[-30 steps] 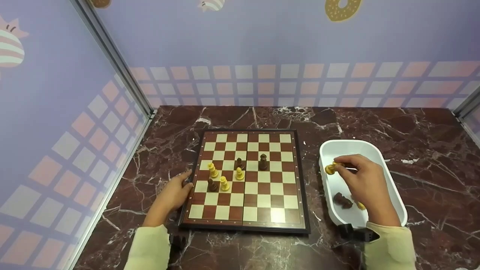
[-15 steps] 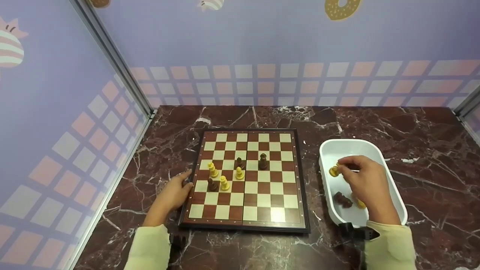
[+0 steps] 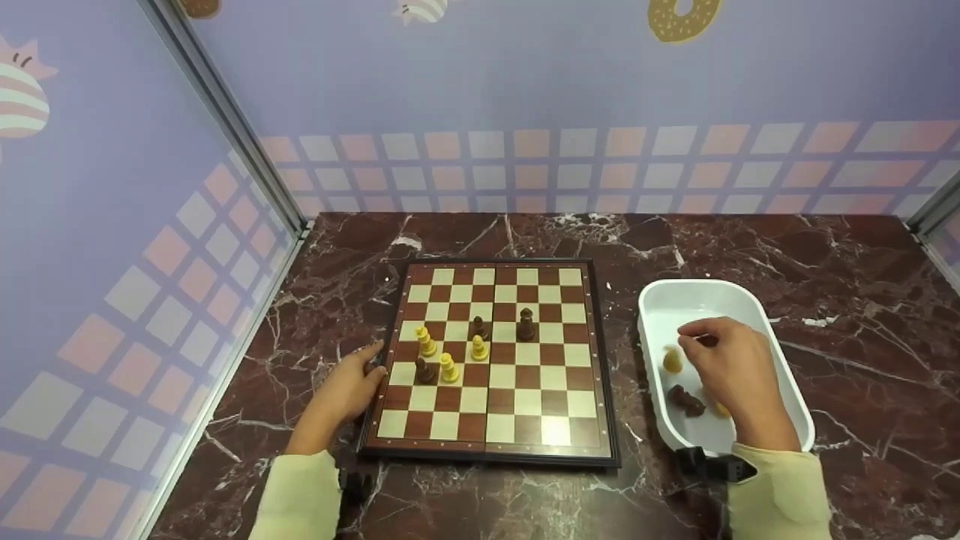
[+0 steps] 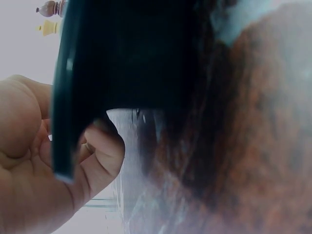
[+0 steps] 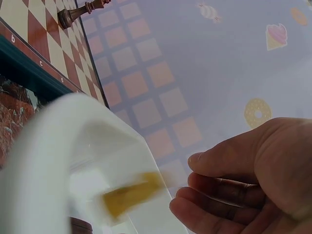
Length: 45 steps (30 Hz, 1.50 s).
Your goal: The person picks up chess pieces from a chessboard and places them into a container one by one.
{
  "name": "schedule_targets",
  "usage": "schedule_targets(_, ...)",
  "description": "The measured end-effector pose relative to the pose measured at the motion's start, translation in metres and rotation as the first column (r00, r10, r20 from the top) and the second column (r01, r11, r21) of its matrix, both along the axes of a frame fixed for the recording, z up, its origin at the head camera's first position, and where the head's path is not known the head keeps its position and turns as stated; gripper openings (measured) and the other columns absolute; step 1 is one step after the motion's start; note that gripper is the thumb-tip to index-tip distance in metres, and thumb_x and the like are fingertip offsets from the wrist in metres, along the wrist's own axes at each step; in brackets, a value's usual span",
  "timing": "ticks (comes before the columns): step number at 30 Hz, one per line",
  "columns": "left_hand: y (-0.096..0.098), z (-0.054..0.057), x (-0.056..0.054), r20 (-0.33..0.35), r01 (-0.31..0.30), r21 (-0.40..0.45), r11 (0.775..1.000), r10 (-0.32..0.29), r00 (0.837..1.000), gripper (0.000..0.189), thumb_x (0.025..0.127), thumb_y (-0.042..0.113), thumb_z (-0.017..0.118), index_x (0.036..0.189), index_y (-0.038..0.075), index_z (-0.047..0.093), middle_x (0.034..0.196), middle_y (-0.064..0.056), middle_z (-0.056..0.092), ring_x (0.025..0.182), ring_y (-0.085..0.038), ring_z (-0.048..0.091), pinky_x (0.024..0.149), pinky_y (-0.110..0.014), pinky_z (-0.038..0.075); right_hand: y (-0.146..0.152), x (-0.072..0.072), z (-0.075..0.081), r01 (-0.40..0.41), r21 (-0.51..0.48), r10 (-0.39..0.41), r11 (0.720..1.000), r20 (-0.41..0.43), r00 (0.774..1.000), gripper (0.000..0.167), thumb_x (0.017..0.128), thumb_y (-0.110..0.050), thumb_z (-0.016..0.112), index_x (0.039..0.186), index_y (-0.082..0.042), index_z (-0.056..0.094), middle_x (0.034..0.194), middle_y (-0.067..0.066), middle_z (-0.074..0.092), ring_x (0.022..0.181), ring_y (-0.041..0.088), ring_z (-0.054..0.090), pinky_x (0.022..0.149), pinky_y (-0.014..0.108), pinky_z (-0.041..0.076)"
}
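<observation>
A chessboard (image 3: 544,375) lies on the table with yellow and dark brown chess pieces standing on it. My left hand (image 3: 341,394) rests at its left edge, index finger and thumb touching the frame; some fingers look curled in the left wrist view. My right hand (image 3: 731,367) hovers over a white tray (image 3: 784,375), thumb and fingertips apart with nothing between them. Just below and left of the fingertips is a blurred yellow chess piece (image 5: 131,195), apart from the hand. A dark brown piece (image 3: 686,401) lies in the tray, with another yellow piece (image 3: 721,410) partly hidden by the hand.
Dark marble tabletop (image 3: 630,247) surrounds the board and the tray. Patterned wall panels (image 3: 480,97) stand behind and at the left. A gap of tabletop separates the board from the tray.
My right hand has let go of the yellow chess piece, which has dropped away from the fingertips inside the tray. That hand shifted slightly right and down; the left hand stayed put.
</observation>
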<state>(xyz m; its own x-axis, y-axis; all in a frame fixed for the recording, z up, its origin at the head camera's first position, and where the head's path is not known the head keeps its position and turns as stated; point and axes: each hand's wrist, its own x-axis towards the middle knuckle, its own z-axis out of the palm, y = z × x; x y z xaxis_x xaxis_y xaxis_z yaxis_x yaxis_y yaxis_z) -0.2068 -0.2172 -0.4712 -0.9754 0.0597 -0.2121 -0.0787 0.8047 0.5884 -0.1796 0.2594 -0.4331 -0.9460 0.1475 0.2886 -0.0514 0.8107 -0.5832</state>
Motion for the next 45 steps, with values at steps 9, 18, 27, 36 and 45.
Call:
schedule_targets(9,-0.001,-0.001,0.0,-0.005,-0.001,-0.007,1.0,0.001,1.0,0.051,0.101,0.014,0.049,0.149,0.005,0.036,0.089,-0.011,0.054,0.063,-0.015,0.046,0.082,-0.042,0.044,-0.003,-0.001,0.001,-0.008,0.0,0.008,1.0,-0.008,1.0,0.015,0.084,-0.013,0.069,0.094,-0.007,0.077,0.087,0.012,0.075,0.078,0.029,0.067,0.07,0.041,0.047)
schedule_targets(18,-0.001,-0.001,0.001,-0.024,0.005,0.009,1.0,-0.005,1.0,0.051,0.1,0.013,0.049,0.149,0.003,0.037,0.126,-0.026,0.056,0.087,-0.026,0.058,0.088,-0.046,0.045,-0.009,0.001,0.003,-0.049,-0.021,0.049,0.999,0.025,0.998,0.015,0.087,-0.014,0.068,0.097,-0.008,0.077,0.079,0.007,0.073,0.059,0.01,0.06,0.064,0.031,0.044)
schedule_targets(27,-0.001,0.0,0.001,0.009,0.008,0.017,1.0,-0.008,1.0,0.052,0.101,0.014,0.048,0.151,0.006,0.034,0.106,-0.018,0.06,0.054,-0.012,0.042,0.069,-0.036,0.043,-0.016,0.002,0.006,-0.075,-0.042,0.076,0.996,0.012,0.997,0.015,0.088,-0.013,0.068,0.1,-0.008,0.075,0.094,0.014,0.073,0.079,0.029,0.071,0.074,0.044,0.053)
schedule_targets(36,0.0,0.0,0.001,-0.008,0.006,0.01,1.0,-0.006,1.0,0.051,0.101,0.013,0.048,0.15,0.003,0.036,0.132,-0.027,0.053,0.1,-0.033,0.06,0.092,-0.048,0.045,-0.026,-0.002,0.009,-0.109,-0.084,0.109,0.99,-0.005,0.994,0.016,0.087,-0.011,0.068,0.101,-0.005,0.074,0.102,0.016,0.07,0.087,0.032,0.071,0.079,0.046,0.056)
schedule_targets(45,0.0,0.0,0.002,-0.007,0.007,0.006,1.0,-0.007,1.0,0.051,0.101,0.013,0.048,0.15,0.003,0.035,0.144,-0.028,0.043,0.117,-0.038,0.054,0.1,-0.053,0.041,-0.04,-0.008,0.011,-0.149,-0.096,0.146,0.984,-0.038,0.989,0.014,0.087,-0.009,0.068,0.099,-0.006,0.074,0.099,0.012,0.07,0.088,0.028,0.071,0.077,0.043,0.055)
